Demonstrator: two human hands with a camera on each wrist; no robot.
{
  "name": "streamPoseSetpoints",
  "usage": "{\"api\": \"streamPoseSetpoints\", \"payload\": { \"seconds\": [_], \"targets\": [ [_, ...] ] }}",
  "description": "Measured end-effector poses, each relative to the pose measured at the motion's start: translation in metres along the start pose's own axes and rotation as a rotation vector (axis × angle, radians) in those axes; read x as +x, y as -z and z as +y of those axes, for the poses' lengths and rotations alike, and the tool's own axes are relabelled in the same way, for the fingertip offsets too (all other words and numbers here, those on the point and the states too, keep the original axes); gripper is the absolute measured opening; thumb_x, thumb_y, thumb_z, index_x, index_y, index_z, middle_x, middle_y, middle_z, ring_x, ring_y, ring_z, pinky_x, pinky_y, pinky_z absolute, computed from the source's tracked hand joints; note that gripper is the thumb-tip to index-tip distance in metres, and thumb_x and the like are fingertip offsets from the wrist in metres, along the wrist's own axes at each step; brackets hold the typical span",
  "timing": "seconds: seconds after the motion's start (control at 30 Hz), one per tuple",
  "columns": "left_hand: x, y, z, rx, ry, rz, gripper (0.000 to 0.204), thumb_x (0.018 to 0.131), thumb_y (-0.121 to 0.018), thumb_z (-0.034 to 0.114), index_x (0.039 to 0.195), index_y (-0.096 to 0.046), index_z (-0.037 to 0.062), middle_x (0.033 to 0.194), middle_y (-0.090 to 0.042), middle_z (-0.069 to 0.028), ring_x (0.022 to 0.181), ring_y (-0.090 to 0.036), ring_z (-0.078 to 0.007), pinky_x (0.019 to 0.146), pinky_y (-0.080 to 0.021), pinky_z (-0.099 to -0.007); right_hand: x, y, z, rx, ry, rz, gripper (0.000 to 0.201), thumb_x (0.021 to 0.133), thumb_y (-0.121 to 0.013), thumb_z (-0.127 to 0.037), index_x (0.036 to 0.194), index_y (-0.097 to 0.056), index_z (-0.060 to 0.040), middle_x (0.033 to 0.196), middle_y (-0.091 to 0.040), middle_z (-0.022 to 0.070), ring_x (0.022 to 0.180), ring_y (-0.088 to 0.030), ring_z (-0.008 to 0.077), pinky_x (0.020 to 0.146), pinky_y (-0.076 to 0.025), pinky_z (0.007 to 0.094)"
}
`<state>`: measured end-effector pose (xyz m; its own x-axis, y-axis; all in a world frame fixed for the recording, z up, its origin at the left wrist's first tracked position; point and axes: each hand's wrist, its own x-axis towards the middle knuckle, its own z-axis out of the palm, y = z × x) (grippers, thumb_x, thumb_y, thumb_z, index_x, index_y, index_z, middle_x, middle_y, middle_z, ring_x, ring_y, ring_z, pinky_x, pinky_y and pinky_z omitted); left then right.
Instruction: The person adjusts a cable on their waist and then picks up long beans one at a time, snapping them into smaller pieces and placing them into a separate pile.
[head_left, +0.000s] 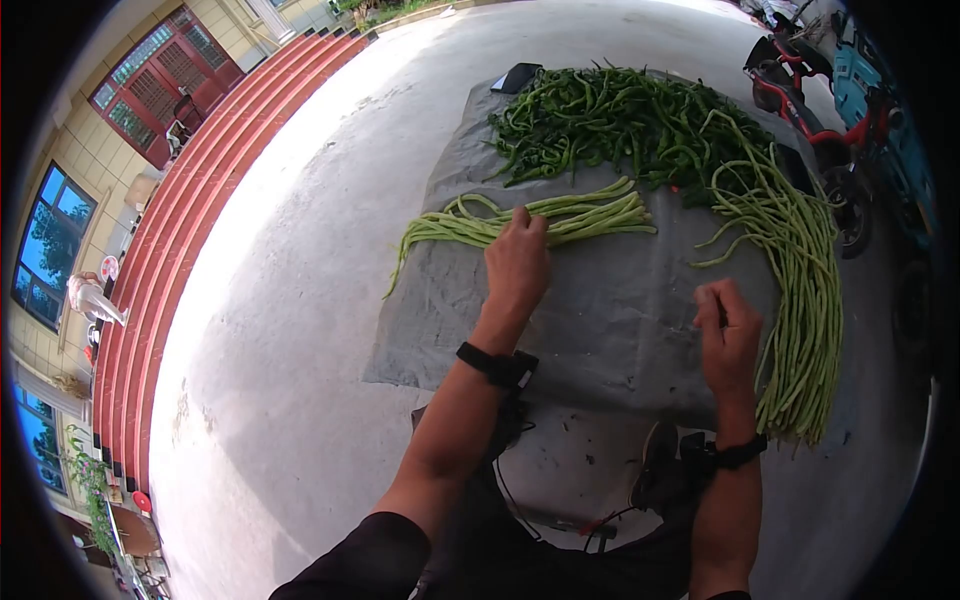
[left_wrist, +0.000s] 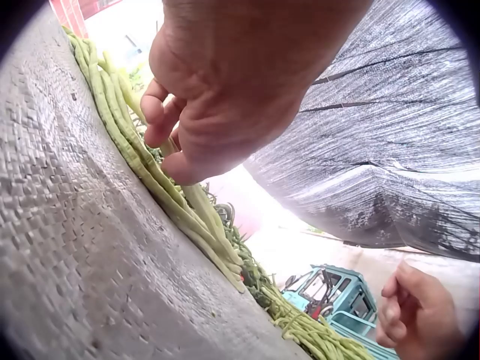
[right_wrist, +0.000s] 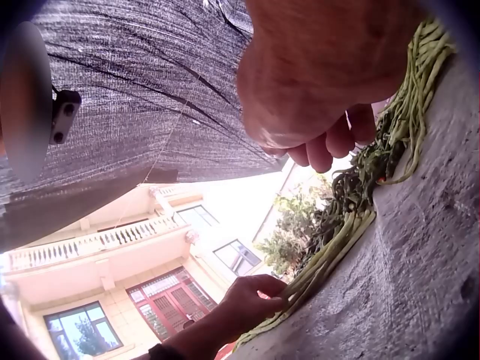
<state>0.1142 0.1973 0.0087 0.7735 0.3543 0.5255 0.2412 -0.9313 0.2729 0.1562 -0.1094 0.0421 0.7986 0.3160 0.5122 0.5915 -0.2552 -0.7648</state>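
A wide, pale concrete yard point(head_left: 300, 300) fills the ground, with red steps point(head_left: 200, 190) running along its left side below a tiled building with red doors, and parked scooters point(head_left: 840, 110) at the far right. On the concrete lies a grey woven sheet point(head_left: 600, 330), coarse and slightly wrinkled. At its far end sits a large tangled heap of dark green peppers point(head_left: 620, 120), thin and curled. Down the right edge runs a long loose sweep of pale green long beans point(head_left: 810, 300), slender and cord-like, trailing toward the near side. Across the middle, left of centre, lies a smaller bundle of beans point(head_left: 580, 218), laid roughly straight and parallel from left to right. The left hand point(head_left: 517, 262) reaches far over the sheet and presses down on this bundle, its fingers point(left_wrist: 161, 112) curled around a few of the smooth strands. The right hand point(head_left: 728, 335) hovers near the right edge, just beside the long sweep of beans, fingers loosely curled and holding nothing. Black bands point(head_left: 495, 365) wrap both wrists
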Motion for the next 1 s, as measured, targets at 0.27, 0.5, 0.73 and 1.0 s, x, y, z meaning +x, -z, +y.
{"api": "streamPoseSetpoints", "payload": {
  "seconds": [0.27,0.5,0.73,1.0],
  "targets": [
    [0.002,0.031,0.019,-0.042,0.001,0.029,0.018,0.087,-0.066,0.006,0.105,-0.065,0.0076,0.114,-0.063,-0.0120,0.100,-0.070,-0.0362,0.076,-0.056,-0.0527,0.000,-0.003,0.001,-0.048,-0.001,-0.034,0.020,0.106,-0.068,-0.014,0.090,-0.063,-0.0016,0.067,-0.053,0.0075,0.059,-0.048,0.0151,0.057,-0.040,0.0351],
    [-0.007,0.024,0.022,-0.126,-0.148,-0.031,0.015,0.088,-0.064,0.005,0.103,-0.062,0.0091,0.102,-0.064,-0.0111,0.089,-0.070,-0.0401,0.072,-0.055,-0.0547,0.000,-0.005,-0.001,-0.106,0.031,-0.068,0.016,0.103,-0.070,-0.012,0.093,-0.064,-0.0010,0.068,-0.057,0.0107,0.058,-0.052,0.0189,0.058,-0.043,0.0365],
    [-0.025,0.018,0.041,-0.234,-0.367,-0.112,0.013,0.089,-0.065,0.002,0.100,-0.060,0.0097,0.096,-0.063,-0.0095,0.088,-0.070,-0.0359,0.069,-0.055,-0.0484,0.001,-0.011,-0.005,-0.075,0.024,-0.043,0.013,0.101,-0.071,-0.012,0.097,-0.066,-0.0014,0.071,-0.060,0.0097,0.059,-0.055,0.0191,0.058,-0.044,0.0362],
    [-0.027,0.032,0.060,-0.295,-0.398,-0.046,0.014,0.090,-0.068,0.003,0.101,-0.065,0.0100,0.096,-0.064,-0.0076,0.088,-0.070,-0.0336,0.071,-0.056,-0.0466,0.000,-0.010,-0.004,-0.044,-0.077,-0.353,0.021,0.095,-0.077,-0.016,0.103,-0.066,0.0008,0.086,-0.067,0.0117,0.074,-0.065,0.0222,0.066,-0.050,0.0364]
  ]
}}
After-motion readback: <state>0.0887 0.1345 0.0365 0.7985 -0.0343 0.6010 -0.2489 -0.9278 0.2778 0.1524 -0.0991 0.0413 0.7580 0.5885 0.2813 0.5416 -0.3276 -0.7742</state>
